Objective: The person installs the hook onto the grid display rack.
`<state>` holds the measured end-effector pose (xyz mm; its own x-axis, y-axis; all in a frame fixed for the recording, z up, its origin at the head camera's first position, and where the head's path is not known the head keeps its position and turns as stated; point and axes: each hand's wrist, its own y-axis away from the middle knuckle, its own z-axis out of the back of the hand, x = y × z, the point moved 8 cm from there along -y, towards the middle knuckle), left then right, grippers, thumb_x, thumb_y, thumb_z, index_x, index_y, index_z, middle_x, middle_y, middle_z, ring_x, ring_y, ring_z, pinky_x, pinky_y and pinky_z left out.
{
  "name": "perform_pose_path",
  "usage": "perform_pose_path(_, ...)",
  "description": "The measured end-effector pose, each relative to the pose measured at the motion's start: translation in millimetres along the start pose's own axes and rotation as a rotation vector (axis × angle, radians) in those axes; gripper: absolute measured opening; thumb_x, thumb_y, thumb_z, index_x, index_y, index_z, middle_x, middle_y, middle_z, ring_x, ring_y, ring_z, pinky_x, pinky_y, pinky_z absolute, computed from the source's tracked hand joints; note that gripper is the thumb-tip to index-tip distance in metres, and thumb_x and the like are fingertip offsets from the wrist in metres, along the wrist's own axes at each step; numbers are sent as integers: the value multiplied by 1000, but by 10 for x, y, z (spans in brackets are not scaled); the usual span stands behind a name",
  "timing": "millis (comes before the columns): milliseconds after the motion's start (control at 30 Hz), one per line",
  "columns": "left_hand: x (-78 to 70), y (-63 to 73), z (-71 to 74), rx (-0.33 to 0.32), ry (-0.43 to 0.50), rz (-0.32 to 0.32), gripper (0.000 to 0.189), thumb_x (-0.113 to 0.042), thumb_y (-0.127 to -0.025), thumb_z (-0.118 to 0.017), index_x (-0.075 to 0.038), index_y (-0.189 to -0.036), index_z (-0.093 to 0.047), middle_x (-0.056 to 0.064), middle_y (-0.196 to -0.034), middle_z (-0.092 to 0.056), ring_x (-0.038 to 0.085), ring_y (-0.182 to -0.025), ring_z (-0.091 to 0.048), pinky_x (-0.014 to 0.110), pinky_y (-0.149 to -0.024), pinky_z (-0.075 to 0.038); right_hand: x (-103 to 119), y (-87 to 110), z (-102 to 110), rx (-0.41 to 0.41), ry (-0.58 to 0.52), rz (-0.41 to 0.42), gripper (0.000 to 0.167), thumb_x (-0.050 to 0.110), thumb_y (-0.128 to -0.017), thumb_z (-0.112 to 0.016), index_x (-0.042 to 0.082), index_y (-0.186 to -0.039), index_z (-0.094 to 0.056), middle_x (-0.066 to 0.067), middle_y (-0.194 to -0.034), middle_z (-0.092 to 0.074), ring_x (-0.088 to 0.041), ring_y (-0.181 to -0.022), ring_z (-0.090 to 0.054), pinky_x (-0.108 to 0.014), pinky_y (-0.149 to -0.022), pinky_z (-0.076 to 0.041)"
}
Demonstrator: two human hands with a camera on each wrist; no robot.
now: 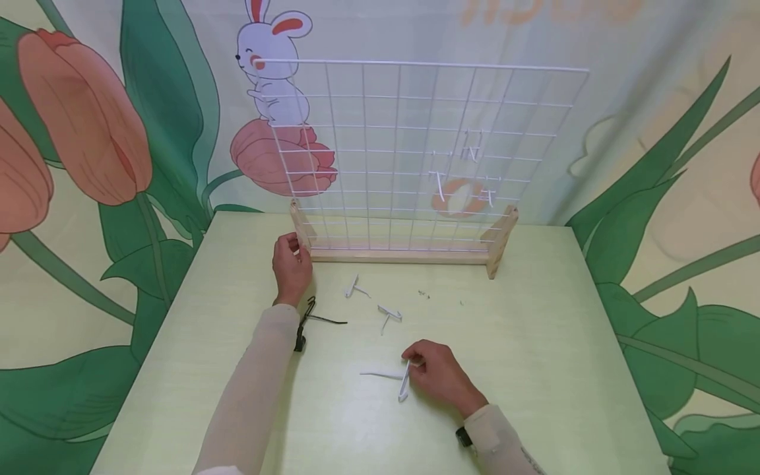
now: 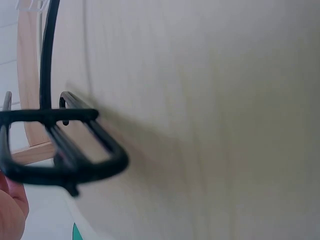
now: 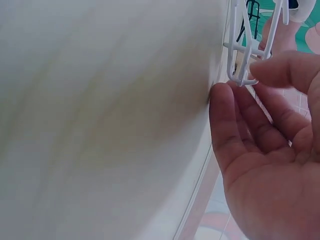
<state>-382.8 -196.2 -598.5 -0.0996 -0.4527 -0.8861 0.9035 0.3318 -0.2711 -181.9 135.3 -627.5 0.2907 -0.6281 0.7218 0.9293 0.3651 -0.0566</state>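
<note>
My right hand point(image 1: 441, 375) pinches the frame end of a white wire hook point(image 1: 404, 382) low over the table, its prong pointing left. The right wrist view shows the thumb against that white hook point(image 3: 245, 64). At the left wooden foot point(image 1: 303, 224) of a white wire grid rack point(image 1: 415, 125), my left hand point(image 1: 293, 267) touches the foot's front end with bent fingers; its grip is partly hidden. A black wire hook point(image 1: 309, 318) lies beside the left wrist and looms large in the left wrist view. Two more white hooks point(image 1: 355, 288) point(image 1: 390, 313) lie between the hands.
Three white hooks point(image 1: 472, 153) point(image 1: 439, 186) point(image 1: 488, 196) hang on the grid's right part. Small specks point(image 1: 424, 294) lie on the pale table point(image 1: 534, 343) before the rack's wooden base bar point(image 1: 398, 256). A printed curtain point(image 1: 380, 33) stands behind.
</note>
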Motion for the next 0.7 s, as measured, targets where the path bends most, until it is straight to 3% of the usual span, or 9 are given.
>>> perform_pose_path(267,2,13,-10,3,-7,-6,33,-16,-109,-54,-5,-140,-51,18,-135,-58,33,-127,-62,49,-106,-56,35,10,-29,72,18,8,23,-2,-89,-72,16,-102,-76,8,-103,-73,-6,-89,-65,-24,-79,-59)
perform_pose_path(600,-5,16,-7,0,-15,1,33,-17,-109,-54,-5,-139,-51,18,-135,-58,33,-127,-62,48,-106,-57,57,28,-12,66,64,34,16,1,-89,-77,16,-96,-77,7,-96,-73,-5,-82,-63,-22,-74,-57)
perform_pose_path(700,5,12,-10,4,-19,13,33,-17,-109,-53,-5,-140,-51,17,-135,-58,31,-128,-62,48,-107,-56,27,41,-5,66,76,3,15,3,-90,-78,17,-96,-77,9,-94,-72,-3,-82,-62,-22,-74,-56)
